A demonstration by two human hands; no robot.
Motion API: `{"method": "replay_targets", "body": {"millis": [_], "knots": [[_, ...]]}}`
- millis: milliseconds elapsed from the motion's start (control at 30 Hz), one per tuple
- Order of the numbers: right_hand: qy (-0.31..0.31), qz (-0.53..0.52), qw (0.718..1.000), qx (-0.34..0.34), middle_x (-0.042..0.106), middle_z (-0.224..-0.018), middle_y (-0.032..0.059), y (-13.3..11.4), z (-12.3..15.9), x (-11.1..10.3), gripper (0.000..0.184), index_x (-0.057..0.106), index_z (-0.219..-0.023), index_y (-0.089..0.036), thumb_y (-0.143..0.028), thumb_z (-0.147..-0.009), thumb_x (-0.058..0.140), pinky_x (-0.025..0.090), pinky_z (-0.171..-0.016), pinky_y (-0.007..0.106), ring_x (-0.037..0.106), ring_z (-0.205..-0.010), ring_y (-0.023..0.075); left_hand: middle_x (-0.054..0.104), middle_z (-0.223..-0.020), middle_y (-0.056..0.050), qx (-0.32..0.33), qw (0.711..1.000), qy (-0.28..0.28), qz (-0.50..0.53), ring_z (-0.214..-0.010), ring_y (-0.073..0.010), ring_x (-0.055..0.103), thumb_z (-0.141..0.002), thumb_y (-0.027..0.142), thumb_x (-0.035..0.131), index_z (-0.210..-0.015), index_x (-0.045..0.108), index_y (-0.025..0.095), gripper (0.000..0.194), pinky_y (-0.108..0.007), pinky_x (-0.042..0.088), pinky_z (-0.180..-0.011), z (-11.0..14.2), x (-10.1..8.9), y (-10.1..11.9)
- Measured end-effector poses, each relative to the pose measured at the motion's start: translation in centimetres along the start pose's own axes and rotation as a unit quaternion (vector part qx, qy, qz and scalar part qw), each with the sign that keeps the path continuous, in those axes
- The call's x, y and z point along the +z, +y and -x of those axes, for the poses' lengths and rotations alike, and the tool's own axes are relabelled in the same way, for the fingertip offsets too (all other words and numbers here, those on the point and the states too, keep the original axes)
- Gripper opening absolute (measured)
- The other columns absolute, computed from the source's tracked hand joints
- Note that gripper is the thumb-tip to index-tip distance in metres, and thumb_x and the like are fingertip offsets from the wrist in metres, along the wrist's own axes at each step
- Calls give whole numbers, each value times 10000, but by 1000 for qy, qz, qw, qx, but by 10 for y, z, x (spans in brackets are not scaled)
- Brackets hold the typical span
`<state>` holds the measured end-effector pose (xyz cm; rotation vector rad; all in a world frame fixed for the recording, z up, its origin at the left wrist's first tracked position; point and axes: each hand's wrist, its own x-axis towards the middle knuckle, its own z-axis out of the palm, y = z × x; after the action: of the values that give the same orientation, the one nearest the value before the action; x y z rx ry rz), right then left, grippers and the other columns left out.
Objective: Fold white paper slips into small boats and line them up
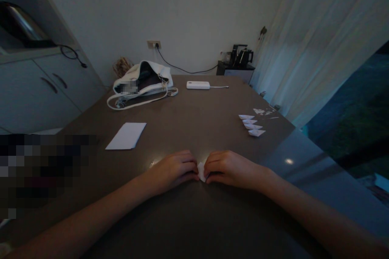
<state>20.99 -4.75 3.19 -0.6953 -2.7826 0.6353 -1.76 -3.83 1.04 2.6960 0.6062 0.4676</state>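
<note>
A small piece of white paper (201, 171) is pinched between my two hands, low over the near middle of the table. My left hand (179, 169) has its fingers closed at the paper's left edge. On the other side, my right hand (226, 168) grips it, its fingers curled over and hiding much of the sheet. Folds in it are too covered to make out. To the right stands a row of several folded paper boats (252, 125). A stack of white paper sheets (127, 136) lies to the left.
Toward the back are a white handbag (144, 81) with its strap and a white power bank (198, 85) with a short cable. White scraps (263, 111) lie near the right edge of the brown table (188, 129). A curtain (288, 48) hangs at the right.
</note>
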Motion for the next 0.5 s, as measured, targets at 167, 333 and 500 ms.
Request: {"method": "replay_targets", "body": {"millis": [167, 333, 500], "knots": [[-6, 24, 1000, 15, 681, -885, 67, 2, 1, -4, 137, 699, -915, -147, -159, -889, 566, 452, -794, 259, 613, -868, 164, 646, -889, -68, -7, 1000, -5, -8, -854, -187, 578, -924, 260, 518, -913, 679, 159, 191, -275, 443, -758, 1, 1, -1], [-5, 28, 999, 38, 673, -876, 74, -1, -1, -5, 133, 696, -922, -130, -161, -883, 573, 451, -771, 254, 611, -842, 165, 637, -872, -68, -30, 999, -21, -11, -829, -184, 583, -917, 246, 526, -907, 669, 149, 173, -264, 446, -721, 1, -3, 0], [13, 29, 997, 74, 660, -862, 61, -2, -1, -4, 103, 682, -907, -131, -137, -857, 592, 433, -732, 245, 599, -802, 156, 622, -861, -57, -79, 997, -18, 3, -809, -180, 581, -896, 227, 544, -894, 649, 148, 132, -266, 440, -706, 0, -5, 0]]}}
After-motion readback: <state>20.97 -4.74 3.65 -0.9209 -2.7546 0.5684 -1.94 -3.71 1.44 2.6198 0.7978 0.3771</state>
